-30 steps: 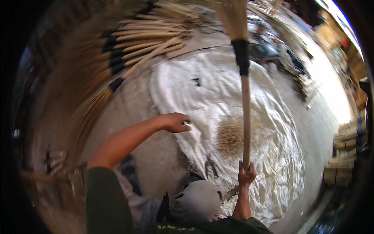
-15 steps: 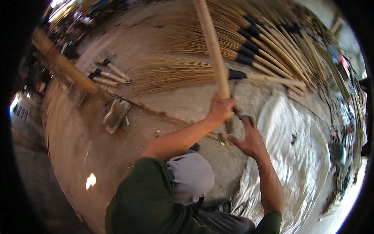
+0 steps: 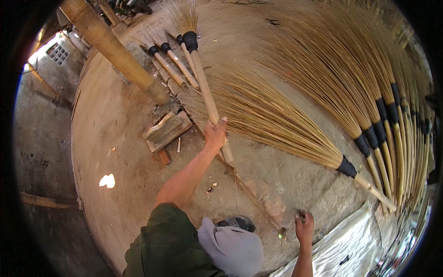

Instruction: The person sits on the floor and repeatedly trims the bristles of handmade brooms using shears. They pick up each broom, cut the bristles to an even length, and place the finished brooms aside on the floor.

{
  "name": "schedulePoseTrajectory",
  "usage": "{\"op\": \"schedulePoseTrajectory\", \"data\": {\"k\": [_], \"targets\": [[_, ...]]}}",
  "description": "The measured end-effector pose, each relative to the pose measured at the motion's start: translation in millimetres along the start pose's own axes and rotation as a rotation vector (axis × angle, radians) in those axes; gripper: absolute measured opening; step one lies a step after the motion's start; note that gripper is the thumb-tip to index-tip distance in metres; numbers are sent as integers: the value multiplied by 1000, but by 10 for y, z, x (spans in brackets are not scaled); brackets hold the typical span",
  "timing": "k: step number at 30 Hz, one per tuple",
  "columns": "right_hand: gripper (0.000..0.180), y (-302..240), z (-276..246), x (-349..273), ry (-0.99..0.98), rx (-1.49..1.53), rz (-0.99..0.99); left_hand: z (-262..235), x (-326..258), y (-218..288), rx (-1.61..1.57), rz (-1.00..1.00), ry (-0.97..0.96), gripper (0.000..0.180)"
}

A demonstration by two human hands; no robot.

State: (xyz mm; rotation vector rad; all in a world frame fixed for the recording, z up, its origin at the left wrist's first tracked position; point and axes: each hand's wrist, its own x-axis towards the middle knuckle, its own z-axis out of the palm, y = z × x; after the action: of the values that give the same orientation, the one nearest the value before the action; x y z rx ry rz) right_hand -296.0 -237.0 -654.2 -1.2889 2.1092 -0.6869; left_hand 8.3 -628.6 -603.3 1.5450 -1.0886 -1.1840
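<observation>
1. Wooden broom (image 3: pixel 203 83) handle slants over the floor (image 3: pixel 120 152), bristle head far from the person, beside other brooms (image 3: pixel 166 57).
2. Left hand (image 3: pixel 216 135): fingers wrapped tight round the handle.
3. Right hand (image 3: pixel 304 227): low by the plastic sheet (image 3: pixel 341 249), fingers curled; can't tell what they hold.
4. Fanned brooms (image 3: pixel 369 106) lie right.

A row of brooms (image 3: pixel 369 120) is spread on the ground right of the held broom (image 3: pixel 203 83), with wood blocks (image 3: pixel 167 130) left.
</observation>
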Motion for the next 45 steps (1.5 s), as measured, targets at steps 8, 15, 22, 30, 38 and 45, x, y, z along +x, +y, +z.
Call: {"op": "schedulePoseTrajectory", "data": {"k": [8, 15, 22, 30, 38, 45], "targets": [[33, -12, -133, 241, -138, 100, 197, -1011, 2177, 484, 402, -91, 283, 79], [28, 77, -107, 152, -111, 74, 173, -1314, 2669, 781, 577, 258, 700, 68], [80, 702, -1109, 1064, 554, -710, 210, -614, 427, 136, 551, 715, 168, 33], [92, 727, -1418, 2126, 108, -722, 359, -609, -458, 12, 429, 385, -406, 19], [78, 471, -2212, 1397, 674, -927, 72, -595, -1335, -375, 221, -76, -739, 18], [60, -379, -4137, -132, 1303, -565, -108, 412, -1581, 39, 474, 247, -1198, 21]]}}
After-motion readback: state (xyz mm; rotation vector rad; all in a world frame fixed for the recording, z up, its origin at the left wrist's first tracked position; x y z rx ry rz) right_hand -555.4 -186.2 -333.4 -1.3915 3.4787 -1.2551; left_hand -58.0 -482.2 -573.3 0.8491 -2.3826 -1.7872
